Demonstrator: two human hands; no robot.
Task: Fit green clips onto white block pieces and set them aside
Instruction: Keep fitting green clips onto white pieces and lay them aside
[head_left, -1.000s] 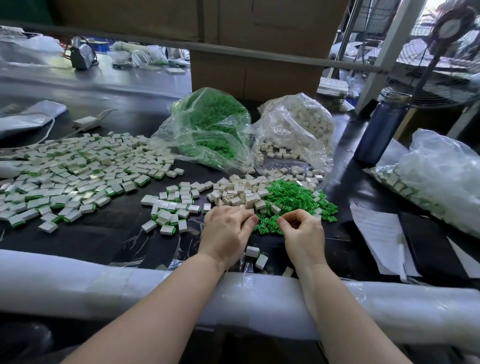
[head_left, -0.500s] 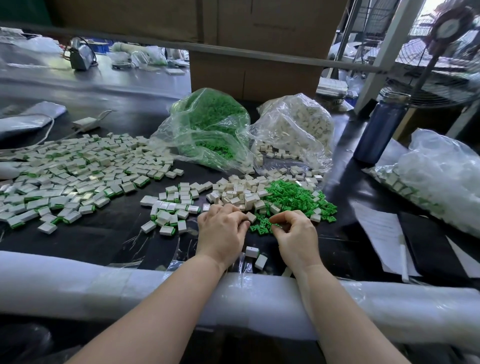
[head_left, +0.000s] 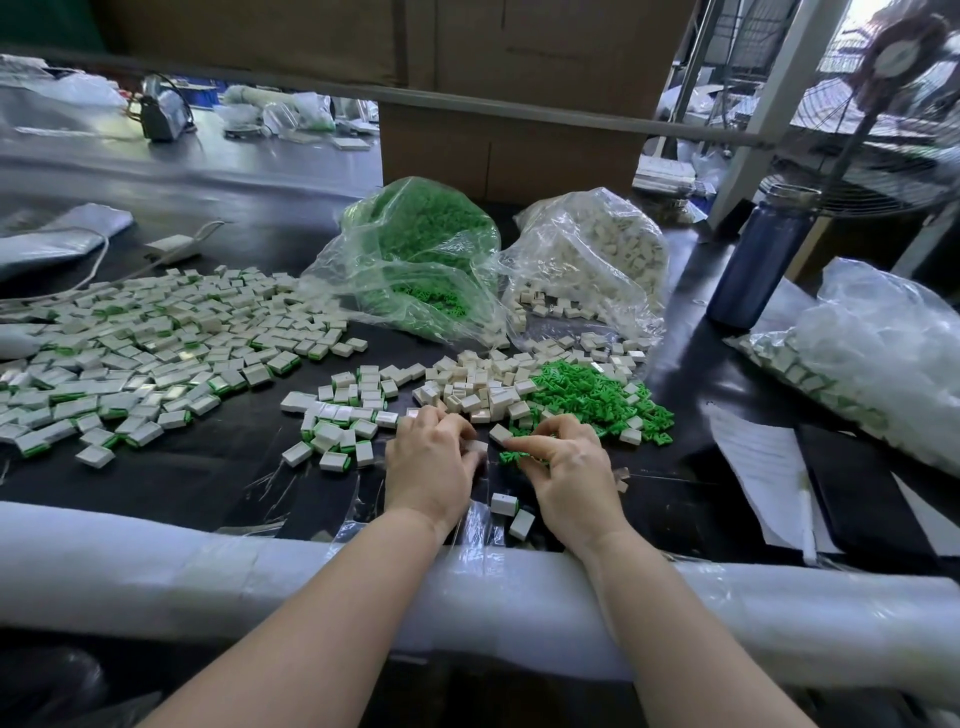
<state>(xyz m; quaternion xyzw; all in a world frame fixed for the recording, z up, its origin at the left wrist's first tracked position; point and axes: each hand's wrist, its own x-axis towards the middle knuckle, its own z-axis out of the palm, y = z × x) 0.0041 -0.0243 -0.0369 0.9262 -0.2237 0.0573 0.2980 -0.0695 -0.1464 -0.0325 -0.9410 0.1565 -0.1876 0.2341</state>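
white block (head_left: 475, 446) pinched in left hand (head_left: 431, 465) at table's near edge | right hand (head_left: 566, 470), up a second ago, now down pinching a green clip (head_left: 511, 457) (loose pile's edge) | fitting comes next

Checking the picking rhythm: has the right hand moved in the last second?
Yes. The right hand moved slightly left and forward, into the loose green clips.

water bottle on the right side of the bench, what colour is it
Dark blue water bottle with a darker lid, seen in the head view.
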